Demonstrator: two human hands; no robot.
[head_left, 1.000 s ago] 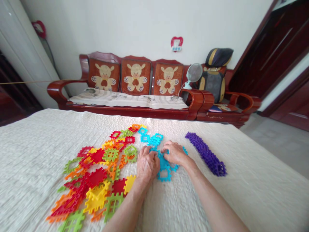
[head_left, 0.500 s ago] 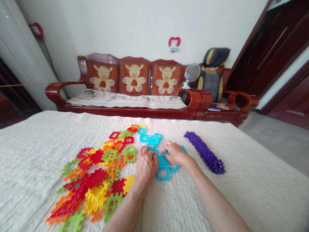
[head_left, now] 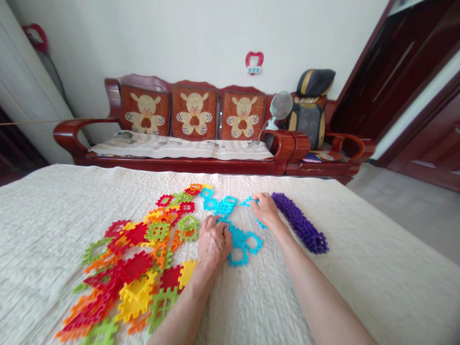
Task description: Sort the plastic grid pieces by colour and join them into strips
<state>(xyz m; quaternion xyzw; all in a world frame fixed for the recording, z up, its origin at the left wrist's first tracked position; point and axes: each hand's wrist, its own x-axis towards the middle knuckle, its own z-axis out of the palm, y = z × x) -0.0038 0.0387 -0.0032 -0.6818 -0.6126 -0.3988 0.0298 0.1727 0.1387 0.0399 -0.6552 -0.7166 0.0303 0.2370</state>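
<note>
Blue interlocking building pieces (head_left: 239, 236) with toothed edges lie on the quilted cover in front of me. My left hand (head_left: 214, 241) is curled over their left edge, its fingertips closed on a blue piece and partly hidden. Farther right, my right hand (head_left: 265, 209) pinches another blue building piece (head_left: 247, 202) at its right end. One more bit of blue (head_left: 262, 224) shows just below that hand. Behind my left hand lie several loose blue pieces (head_left: 224, 206), some with window grids.
A heap of red, yellow, orange and green building pieces (head_left: 138, 266) spreads over the left. A stacked row of purple pieces (head_left: 300, 223) lies at the right. Beyond the quilted cover (head_left: 359, 268) stand a wooden sofa (head_left: 201, 165) and a small fan (head_left: 281, 105).
My right hand has moved away from the blue cluster, up and to the right, with a blue piece in its fingers. My left hand has stayed at the cluster. The view has shifted slightly.
</note>
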